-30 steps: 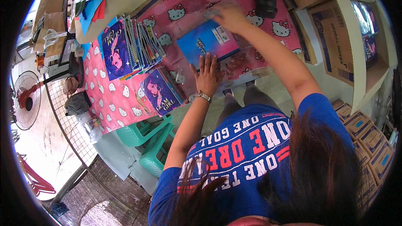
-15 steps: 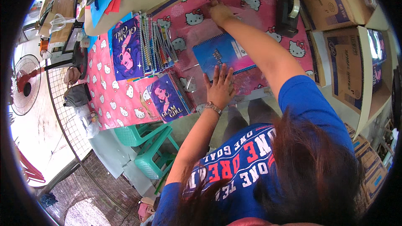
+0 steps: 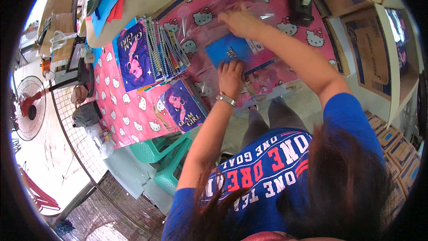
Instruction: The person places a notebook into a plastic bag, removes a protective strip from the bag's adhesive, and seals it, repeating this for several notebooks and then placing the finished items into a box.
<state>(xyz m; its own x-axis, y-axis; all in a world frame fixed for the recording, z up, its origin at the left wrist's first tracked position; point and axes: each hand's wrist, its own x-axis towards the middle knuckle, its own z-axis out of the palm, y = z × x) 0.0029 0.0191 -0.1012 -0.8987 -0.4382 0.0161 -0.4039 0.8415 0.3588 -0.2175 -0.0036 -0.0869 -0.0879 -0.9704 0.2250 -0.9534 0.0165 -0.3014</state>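
Note:
A blue and pink spiral notebook (image 3: 215, 52) lies on clear plastic film on the pink patterned table cover. My left hand (image 3: 231, 79) rests on its near part, fingers lying on the cover and slightly bent. Beyond the notebook's far edge, my right hand (image 3: 240, 23) pinches the clear plastic film (image 3: 263, 16), which is lifted and creased. To the left stands a fanned stack of spiral notebooks (image 3: 167, 51), with a purple notebook (image 3: 134, 58) flat beside it. Nearer to me, another small pile of purple notebooks (image 3: 182, 105) lies at the table edge.
A black tape dispenser (image 3: 301, 0) stands at the far right of the table. Cardboard boxes (image 3: 365, 51) are stacked on the right. Green plastic stools (image 3: 171, 165) stand below the table's near edge. A fan (image 3: 31, 107) is at the left, beside a wire grid.
My right hand has come back from the far side toward the notebook, drawing up the plastic film. My left hand's fingers have moved from spread to bent and closer together.

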